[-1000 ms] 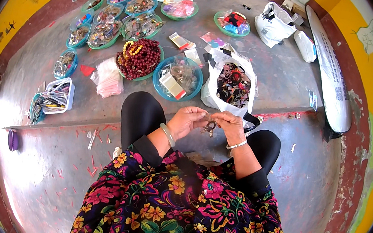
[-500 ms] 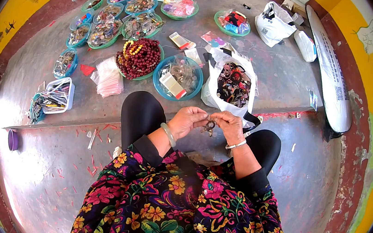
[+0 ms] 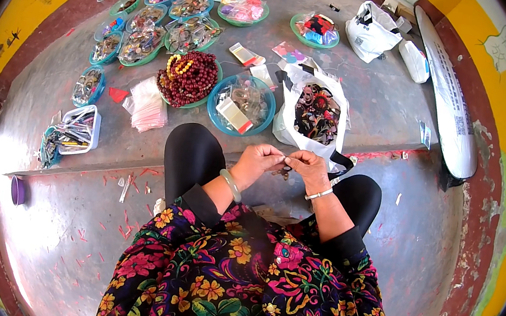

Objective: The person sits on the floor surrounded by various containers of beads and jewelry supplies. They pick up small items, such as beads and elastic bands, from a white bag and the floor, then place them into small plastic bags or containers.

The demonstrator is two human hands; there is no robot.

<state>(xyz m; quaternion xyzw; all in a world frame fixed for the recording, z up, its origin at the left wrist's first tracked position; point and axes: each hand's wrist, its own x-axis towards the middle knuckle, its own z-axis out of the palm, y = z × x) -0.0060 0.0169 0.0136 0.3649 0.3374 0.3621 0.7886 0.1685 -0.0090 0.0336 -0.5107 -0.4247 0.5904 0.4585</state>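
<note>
Nearest to the camera, a floral blouse (image 3: 237, 282) is filling the lower view, black-clad knees (image 3: 194, 151) jutting out on each side. Just beyond, both hands are meeting between the knees: the left hand (image 3: 259, 162), a pale green bangle (image 3: 231, 185) on its wrist, is curling its fingers in with the grip pressed together, thumb and fingertips pinching a small dark trinket (image 3: 281, 171). The right hand (image 3: 310, 168), wearing a light bracelet (image 3: 318, 195), is closing its grip on the same piece from the other side, fingertips almost touching the left ones. The trinket is hanging between the two hands, above the grey floor (image 3: 405, 252); it is too small to tell what it is. Further out, on the raised ledge, a white plastic bag (image 3: 319, 106) of dark odds and ends is lying open just beyond the right hand, a blue bowl (image 3: 241, 103) of clear packets is sitting beside it, and a green dish heaped with dark red beads (image 3: 188, 77) is sitting left of that. Farther still, more shallow dishes (image 3: 148, 34) of mixed pieces are fanning out along the ledge.
</note>
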